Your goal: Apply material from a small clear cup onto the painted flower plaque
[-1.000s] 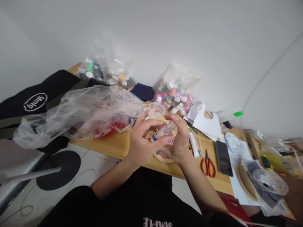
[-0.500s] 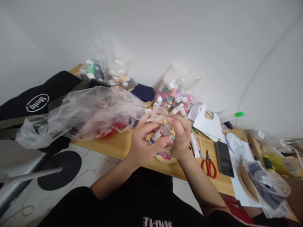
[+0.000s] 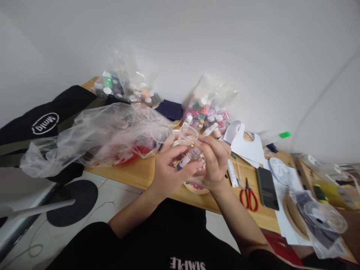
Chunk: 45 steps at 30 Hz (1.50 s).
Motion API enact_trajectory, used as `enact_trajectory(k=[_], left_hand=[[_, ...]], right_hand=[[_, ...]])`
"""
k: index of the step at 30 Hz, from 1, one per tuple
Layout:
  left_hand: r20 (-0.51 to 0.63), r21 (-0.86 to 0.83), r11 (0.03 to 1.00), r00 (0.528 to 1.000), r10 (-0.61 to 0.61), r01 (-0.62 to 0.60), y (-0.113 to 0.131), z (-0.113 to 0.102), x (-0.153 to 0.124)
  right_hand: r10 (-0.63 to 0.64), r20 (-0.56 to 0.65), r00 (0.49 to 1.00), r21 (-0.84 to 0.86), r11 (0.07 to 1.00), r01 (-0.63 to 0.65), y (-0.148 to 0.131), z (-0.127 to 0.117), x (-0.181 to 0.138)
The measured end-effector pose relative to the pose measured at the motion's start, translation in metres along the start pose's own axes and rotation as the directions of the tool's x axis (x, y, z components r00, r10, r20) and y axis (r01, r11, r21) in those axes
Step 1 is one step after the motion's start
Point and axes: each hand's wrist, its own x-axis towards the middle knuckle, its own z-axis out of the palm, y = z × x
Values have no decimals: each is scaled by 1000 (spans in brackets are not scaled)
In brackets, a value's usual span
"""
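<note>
In front of my chest, my left hand (image 3: 171, 168) grips a small clear bottle (image 3: 185, 160) with a white and blue label, thumb along its near side. The bottle is tilted, its upper end toward the right. My right hand (image 3: 212, 159) is curled round that upper end, its fingertips close to the neck; part of its grip is hidden. Just beyond the fingers is a clear round plastic cup (image 3: 189, 133); whether a finger touches its rim I cannot tell. Below the hands, partly covered, lies a round embroidery piece (image 3: 197, 187) with coloured decoration.
Bags of small bead bottles (image 3: 206, 112) stand along the wall. A crumpled plastic bag (image 3: 112, 131) lies left, beside a black garment (image 3: 45, 112). On the right are a white tube (image 3: 233, 173), red-handled pliers (image 3: 249, 197), a phone (image 3: 267, 188) and wooden hoops (image 3: 294, 215).
The bottle and both hands have shifted slightly, and the clear cup's round rim shows more plainly beyond the fingers. My right fingers sit a little farther from the bottle's neck.
</note>
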Motion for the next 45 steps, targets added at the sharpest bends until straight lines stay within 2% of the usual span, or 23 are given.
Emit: enact_trajectory(k=[3,7,9,14,17,19,20,21,22,23,25,29,34,36,37,39,40,42,45], left_hand=[[-18,12,1000,1000,7,-7,0,1,0],[2,24,1000,1000,-2,2,-1,-1,0],[2,52,999,1000,-9,9,-4,-2,0],[-42,67,996,998,-54,57,-21,-11,2],[-81,84,993,994,-79,85,-36,-21,4],[-122,72,991,987,-101,110,-46,-28,5],[-130,70,990,985,-110,119,-50,-32,6],[-149,61,992,983,-103,113,-54,-36,6],[-159,49,993,983,-94,103,-57,-39,5],[-162,45,995,983,-86,94,-60,-41,5],[-159,51,995,985,-72,81,-63,-44,4],[-163,94,994,986,-48,64,-62,-44,2],[-169,108,993,985,-33,52,-56,-40,4],[-177,133,990,984,-30,54,-53,-38,4],[-179,150,987,983,-29,57,-51,-37,5],[-177,181,982,984,-26,59,-49,-35,5],[-172,194,979,985,-23,57,-48,-34,6],[-161,223,974,987,-1,38,-46,-33,7],[-153,266,964,987,55,-13,-43,-31,9]], right_hand=[[26,17,1000,7,1000,-26,0,0,-2],[2,-65,998,-94,996,-8,-4,5,-3],[11,-67,998,-88,996,-17,-5,9,-4],[49,105,993,-19,999,-47,4,12,-13],[158,248,956,41,984,-173,20,14,-28],[312,359,879,70,931,-359,34,20,-41],[394,418,818,75,883,-464,41,25,-47],[495,472,730,36,816,-577,47,30,-53],[603,506,617,-56,737,-674,53,36,-58],[669,536,515,-160,680,-716,57,42,-62],[710,541,450,-252,647,-719,63,52,-66],[716,552,427,-315,653,-688,67,64,-64],[685,580,440,-257,667,-699,67,57,-47],[634,603,484,-185,701,-689,63,44,-34],[595,606,528,-132,730,-671,59,36,-27],[373,529,762,81,872,-484,49,19,-12],[275,503,819,132,913,-387,43,11,-5],[114,494,862,204,949,-242,30,-1,5],[35,498,867,229,959,-170,18,-8,9]])
